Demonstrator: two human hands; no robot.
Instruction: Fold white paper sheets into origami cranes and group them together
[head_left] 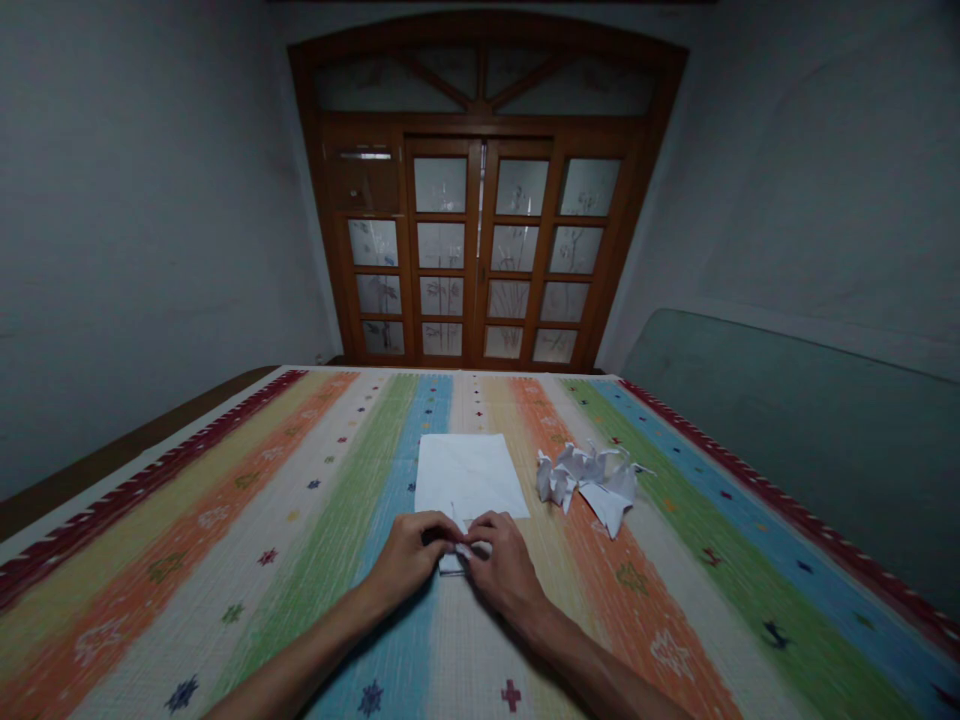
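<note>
The left hand (409, 560) and the right hand (506, 565) came together low on a striped cloth (225, 590), near the edge closest to the person, with a small wad of folded paper (452, 565) between them. The fingers (442, 528) of both hands were curled inward and nearly closed, pinching the paper from either side, though the hands hid exactly how it was gripped. That close, two-sided hold seemed meant to keep the layers pressed together. A white sheet (469, 478) lay flat just beyond the hands, its near end running toward them; whether it joined the folded paper, I could not tell. To the right, well clear of the hands, sat a loose heap of folded paper shapes (589, 485), apparently placed there to leave room in front.
</note>
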